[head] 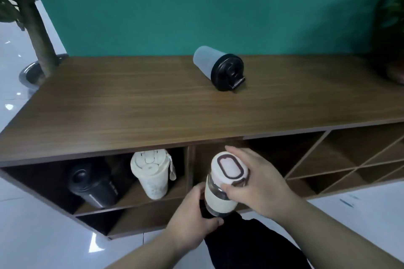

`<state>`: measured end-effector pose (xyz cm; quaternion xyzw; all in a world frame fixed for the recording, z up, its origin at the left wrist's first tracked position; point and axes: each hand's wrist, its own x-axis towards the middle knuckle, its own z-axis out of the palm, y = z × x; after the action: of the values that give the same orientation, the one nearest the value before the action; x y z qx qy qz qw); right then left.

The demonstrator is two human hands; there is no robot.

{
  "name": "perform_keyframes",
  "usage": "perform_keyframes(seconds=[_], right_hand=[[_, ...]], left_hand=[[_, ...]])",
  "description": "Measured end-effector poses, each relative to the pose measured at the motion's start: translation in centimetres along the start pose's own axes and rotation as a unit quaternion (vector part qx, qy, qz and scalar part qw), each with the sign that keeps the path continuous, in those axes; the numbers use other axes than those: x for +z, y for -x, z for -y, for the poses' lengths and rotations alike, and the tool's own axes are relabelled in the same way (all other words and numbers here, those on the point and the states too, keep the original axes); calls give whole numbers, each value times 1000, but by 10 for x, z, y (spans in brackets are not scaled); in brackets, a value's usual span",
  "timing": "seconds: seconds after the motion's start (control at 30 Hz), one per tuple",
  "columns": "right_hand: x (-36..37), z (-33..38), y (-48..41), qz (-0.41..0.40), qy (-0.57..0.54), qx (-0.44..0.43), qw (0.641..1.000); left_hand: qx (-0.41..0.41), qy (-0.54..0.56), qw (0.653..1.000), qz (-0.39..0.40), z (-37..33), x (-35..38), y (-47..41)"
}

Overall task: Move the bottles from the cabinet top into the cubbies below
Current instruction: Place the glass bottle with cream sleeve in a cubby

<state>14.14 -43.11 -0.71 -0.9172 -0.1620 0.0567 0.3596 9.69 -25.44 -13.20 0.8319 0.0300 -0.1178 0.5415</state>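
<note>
A glass bottle with a cream sleeve and white lid [220, 194] is held upright in front of the middle cubby [203, 159]. My left hand [192, 223] grips its base. My right hand [260, 183] wraps its neck just under the lid. On the wooden cabinet top [131, 111] stands a grey tumbler with a black lid [216, 67], far from both hands. The left cubby [43, 179] holds a black bottle [91, 188] and a cream bottle [153, 174].
Diagonal-shelved cubbies [341, 159] lie to the right. A plant trunk with its pot base [37, 35] stands at the cabinet's left end, and another plant [391, 28] sits at the far right. A teal wall backs the cabinet. The floor is white tile.
</note>
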Motion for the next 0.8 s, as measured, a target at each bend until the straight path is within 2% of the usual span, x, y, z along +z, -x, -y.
perform_keyframes(seconds=[0.17,0.33,0.43,0.63,0.8], right_hand=[[27,-46,-37,64,12,-17,998],[34,-77,-68,52,11,-39,998],[37,-86,-81,57,4,-18,998],[38,-90,-93,60,-9,-3,998],[45,-99,-95,63,4,8,998]], left_hand=[[-34,-46,997,-53,14,26,-41],[-80,-28,989,-119,19,50,-68],[-111,-16,982,-153,19,61,-81],[-177,-37,973,-145,17,65,-101],[-194,-52,967,-155,16,71,-106]])
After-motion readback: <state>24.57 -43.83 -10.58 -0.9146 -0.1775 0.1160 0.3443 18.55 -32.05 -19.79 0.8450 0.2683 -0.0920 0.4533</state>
